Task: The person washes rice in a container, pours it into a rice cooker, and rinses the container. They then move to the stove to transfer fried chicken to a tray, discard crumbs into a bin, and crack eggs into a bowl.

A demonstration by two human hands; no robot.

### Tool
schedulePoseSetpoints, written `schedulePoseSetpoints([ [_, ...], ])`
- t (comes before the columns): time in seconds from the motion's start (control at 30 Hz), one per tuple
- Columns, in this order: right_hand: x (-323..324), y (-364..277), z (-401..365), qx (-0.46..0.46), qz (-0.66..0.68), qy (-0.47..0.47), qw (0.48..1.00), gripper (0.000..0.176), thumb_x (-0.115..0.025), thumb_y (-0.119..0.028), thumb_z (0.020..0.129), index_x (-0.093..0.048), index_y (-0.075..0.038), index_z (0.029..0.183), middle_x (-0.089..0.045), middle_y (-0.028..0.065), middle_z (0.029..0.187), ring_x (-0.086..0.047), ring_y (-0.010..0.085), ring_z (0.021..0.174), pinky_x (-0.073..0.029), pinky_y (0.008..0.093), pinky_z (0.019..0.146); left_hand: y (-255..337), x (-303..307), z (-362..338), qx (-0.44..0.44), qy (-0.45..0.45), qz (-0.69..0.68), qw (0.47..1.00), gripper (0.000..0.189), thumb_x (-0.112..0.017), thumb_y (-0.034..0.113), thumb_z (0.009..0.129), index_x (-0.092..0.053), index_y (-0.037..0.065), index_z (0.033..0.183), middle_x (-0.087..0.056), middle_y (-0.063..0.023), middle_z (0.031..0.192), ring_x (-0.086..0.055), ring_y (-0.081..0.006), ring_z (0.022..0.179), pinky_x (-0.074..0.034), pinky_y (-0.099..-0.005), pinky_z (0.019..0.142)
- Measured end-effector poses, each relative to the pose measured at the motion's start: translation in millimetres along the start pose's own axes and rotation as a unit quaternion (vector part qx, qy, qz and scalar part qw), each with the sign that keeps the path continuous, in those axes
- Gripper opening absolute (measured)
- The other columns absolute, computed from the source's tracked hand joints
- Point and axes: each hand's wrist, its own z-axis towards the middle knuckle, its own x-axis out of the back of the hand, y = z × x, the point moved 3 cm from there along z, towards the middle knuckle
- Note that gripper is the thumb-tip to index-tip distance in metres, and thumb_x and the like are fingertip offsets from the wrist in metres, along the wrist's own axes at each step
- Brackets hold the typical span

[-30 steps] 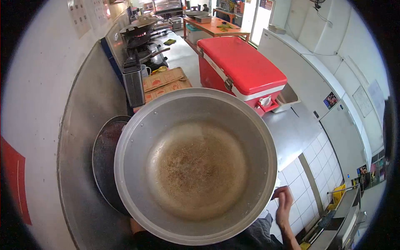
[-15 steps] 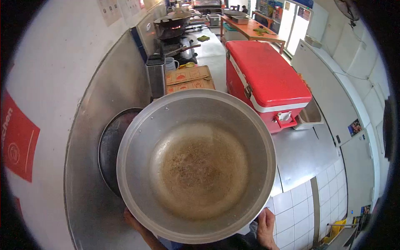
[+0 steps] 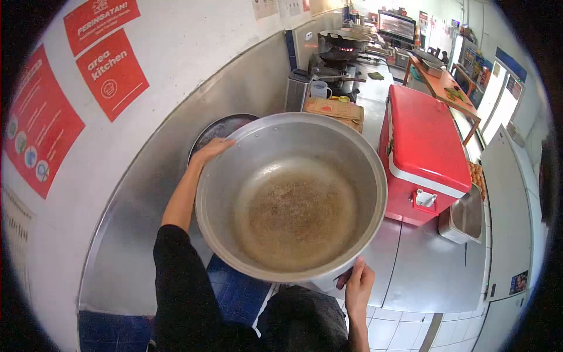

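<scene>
A large, wide aluminium pot (image 3: 293,135) fills the middle of the view, its mouth tilted toward me. Inside, the bottom is stained brown and no food shows. My left hand (image 3: 214,148) grips the rim on the far left side, part of its fingers hidden by the pot. Low on the right, my right hand (image 3: 359,284) is closed around the pot's side handle. Behind my left hand, a round dark pan (image 3: 220,128) leans against the steel backsplash.
A red cooler box (image 3: 431,138) stands on the steel counter to the right, with a steel food pan (image 3: 466,217) beside it. Cardboard (image 3: 334,108) lies behind the pot. Farther back, a wok (image 3: 343,41) sits over a lit burner. Red signs (image 3: 112,71) hang on the left wall.
My left hand has moved from the pot's lower left up to its far left rim. My view has swung left, and the pot sits slightly farther off. The right hand stays at the handle.
</scene>
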Motion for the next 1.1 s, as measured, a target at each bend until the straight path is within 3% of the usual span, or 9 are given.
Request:
schedulePoseSetpoints([
  [0.37,49.1,15.7,128.6,0.088,-0.097,0.063,0.989,0.058,-0.041,-0.046,0.097,-0.051,-0.005,0.058,-0.044,0.0010,0.048,-0.043,0.0110,0.044,-0.035,0.0297,0.043,-13.4,-6.6,-125.4,0.027,0.157,0.143,0.977,0.036,-0.053,0.028,0.085,-0.065,-0.003,0.099,-0.066,-0.0235,0.097,-0.064,-0.0338,0.094,-0.045,-0.0440,0.081],
  [0.43,61.2,21.0,183.5,0.186,-0.167,0.073,0.965,0.060,-0.042,-0.049,0.095,-0.058,-0.001,0.065,-0.048,0.0025,0.053,-0.047,0.0133,0.049,-0.039,0.0323,0.049,-6.1,-18.3,-166.3,0.076,0.199,0.104,0.971,0.035,-0.052,0.025,0.083,-0.065,-0.002,0.100,-0.064,-0.0268,0.098,-0.061,-0.0403,0.096,-0.045,-0.0453,0.082],
  [0.6,74.7,35.0,313.0,0.095,-0.136,-0.075,0.983,0.058,-0.041,-0.048,0.095,-0.067,0.003,0.098,-0.065,0.0088,0.080,-0.060,0.0186,0.071,-0.047,0.0343,0.066,-2.6,-55.4,-234.6,0.104,0.303,-0.029,0.947,0.035,-0.051,0.025,0.082,-0.064,-0.001,0.102,-0.064,-0.0265,0.097,-0.061,-0.0416,0.095,-0.045,-0.0458,0.084],
  [0.63,42.0,-10.8,255.3,0.006,-0.048,-0.093,0.994,0.057,-0.039,-0.045,0.097,-0.056,0.005,0.119,-0.064,0.0094,0.102,-0.059,0.0169,0.087,-0.048,0.0318,0.072,-5.2,-59.2,-239.9,0.091,0.309,-0.073,0.944,0.035,-0.050,0.025,0.082,-0.064,0.000,0.103,-0.064,-0.0263,0.096,-0.061,-0.0420,0.095,-0.044,-0.0459,0.084],
  [0.73,33.7,-20.9,245.0,-0.006,-0.035,-0.093,0.995,0.056,-0.042,-0.046,0.095,-0.057,0.003,0.118,-0.064,0.0099,0.102,-0.061,0.0182,0.085,-0.047,0.0323,0.070,-4.2,-67.0,-246.3,0.078,0.339,-0.133,0.928,0.036,-0.049,0.025,0.083,-0.063,0.000,0.104,-0.064,-0.0255,0.097,-0.061,-0.0419,0.094,-0.044,-0.0457,0.085],
  [0.9,68.7,14.6,263.3,0.141,-0.124,-0.147,0.971,0.053,-0.043,-0.044,0.096,-0.062,0.004,0.108,-0.065,0.0092,0.095,-0.059,0.0157,0.080,-0.046,0.0311,0.069,-28.2,-45.6,-211.6,0.058,0.343,-0.063,0.936,0.034,-0.050,0.024,0.081,-0.066,0.000,0.099,-0.066,-0.0234,0.089,-0.063,-0.0403,0.089,-0.046,-0.0440,0.081],
  [1.0,84.0,35.7,236.3,0.063,-0.128,-0.095,0.985,0.051,-0.044,-0.042,0.096,-0.063,0.005,0.101,-0.065,0.0086,0.089,-0.058,0.0156,0.077,-0.045,0.0309,0.070,-32.2,-25.9,-181.0,0.023,0.285,-0.070,0.956,0.035,-0.051,0.025,0.078,-0.068,0.000,0.097,-0.067,-0.0229,0.087,-0.066,-0.0344,0.084,-0.048,-0.0397,0.078],
  [1.07,71.6,23.3,188.3,0.199,-0.208,-0.006,0.958,0.050,-0.046,-0.042,0.095,-0.064,0.005,0.096,-0.065,0.0080,0.084,-0.056,0.0150,0.075,-0.044,0.0305,0.070,-39.9,-11.5,-146.7,-0.032,0.239,-0.046,0.969,0.034,-0.053,0.024,0.076,-0.068,-0.001,0.094,-0.067,-0.0208,0.083,-0.067,-0.0279,0.080,-0.048,-0.0381,0.076],
  [1.1,63.8,19.9,162.3,0.130,-0.155,0.029,0.979,0.049,-0.048,-0.040,0.095,-0.065,0.006,0.095,-0.064,0.0078,0.086,-0.055,0.0140,0.077,-0.044,0.0301,0.070,-49.4,-7.1,-122.2,-0.052,0.211,-0.059,0.974,0.034,-0.054,0.025,0.075,-0.068,-0.001,0.093,-0.068,-0.0190,0.081,-0.066,-0.0250,0.079,-0.048,-0.0375,0.075],
])
